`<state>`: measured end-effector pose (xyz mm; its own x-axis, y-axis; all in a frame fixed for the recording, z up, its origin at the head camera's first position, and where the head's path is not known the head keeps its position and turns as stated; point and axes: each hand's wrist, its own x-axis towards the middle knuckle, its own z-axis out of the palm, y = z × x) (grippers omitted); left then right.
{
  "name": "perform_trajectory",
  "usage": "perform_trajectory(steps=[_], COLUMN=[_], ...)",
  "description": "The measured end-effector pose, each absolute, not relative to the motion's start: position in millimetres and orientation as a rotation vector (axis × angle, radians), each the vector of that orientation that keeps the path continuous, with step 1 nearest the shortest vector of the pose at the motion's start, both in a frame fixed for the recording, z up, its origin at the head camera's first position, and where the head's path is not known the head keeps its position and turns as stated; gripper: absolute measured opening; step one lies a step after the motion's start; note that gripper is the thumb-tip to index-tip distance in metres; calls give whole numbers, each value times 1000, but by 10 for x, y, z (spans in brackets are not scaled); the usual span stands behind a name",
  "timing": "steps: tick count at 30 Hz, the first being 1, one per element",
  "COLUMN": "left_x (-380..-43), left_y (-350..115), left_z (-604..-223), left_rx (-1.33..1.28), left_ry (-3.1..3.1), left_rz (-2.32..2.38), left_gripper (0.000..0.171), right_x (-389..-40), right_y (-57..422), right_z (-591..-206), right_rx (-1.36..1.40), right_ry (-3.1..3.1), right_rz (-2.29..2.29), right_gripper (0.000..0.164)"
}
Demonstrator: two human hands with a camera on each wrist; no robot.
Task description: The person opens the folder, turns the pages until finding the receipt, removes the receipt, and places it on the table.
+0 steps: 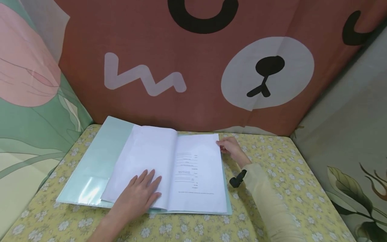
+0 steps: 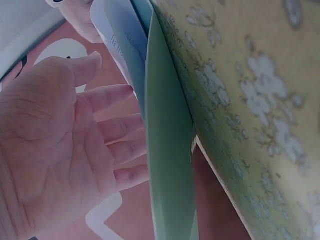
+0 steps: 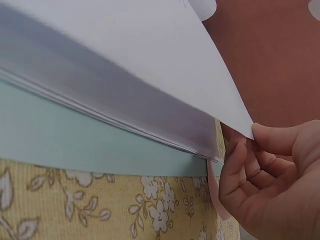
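A pale green folder (image 1: 99,158) lies open on the tabletop (image 1: 299,188), towards its far edge, its glossy left cover catching the light. Inside it, a blank white left page (image 1: 154,148) is turned over, and beside that sits the right page (image 1: 205,168), printed with short lines too small for me to read. The right hand (image 1: 231,148) pinches the far outer corner of the right page between thumb and fingers, holding that edge up off the sheets (image 3: 150,127) stacked beneath. The left hand (image 1: 139,191) rests on the near part of the left page, its fingers straight and a little spread. A pale yellow sleeve (image 1: 269,205) covers the right arm, with a small black device (image 1: 238,178) at the wrist. Yellow flowered cloth covers the tabletop, and behind it hangs a reddish-brown backdrop (image 1: 205,111) with a bear's muzzle (image 1: 235,80) on it.
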<state>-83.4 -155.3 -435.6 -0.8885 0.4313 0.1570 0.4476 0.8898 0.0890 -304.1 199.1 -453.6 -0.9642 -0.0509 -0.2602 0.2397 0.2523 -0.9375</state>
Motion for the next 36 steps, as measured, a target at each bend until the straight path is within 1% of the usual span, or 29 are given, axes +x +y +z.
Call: perform_trajectory(steps=[6, 22, 30, 36], left_x=[-846, -840, -836, -831], left_y=[-1542, -1538, -1550, -1554], left_z=[-4357, -4422, -4436, -4432], left_rx=[-673, -647, -635, -624], left_ry=[-2968, -2976, -2962, -2970], left_rz=[-202, -173, -186, -187], left_gripper=[50, 53, 52, 53], right_x=[-3046, -3052, -3045, -3038], right_y=[1988, 2024, 2030, 2025], right_z=[-4524, -4480, -4412, -4382], right_rx=[197, 222, 209, 195], right_ry=[2298, 2122, 2046, 2049], right_rz=[-1742, -1846, -1898, -1889], right_gripper=[15, 23, 10, 17])
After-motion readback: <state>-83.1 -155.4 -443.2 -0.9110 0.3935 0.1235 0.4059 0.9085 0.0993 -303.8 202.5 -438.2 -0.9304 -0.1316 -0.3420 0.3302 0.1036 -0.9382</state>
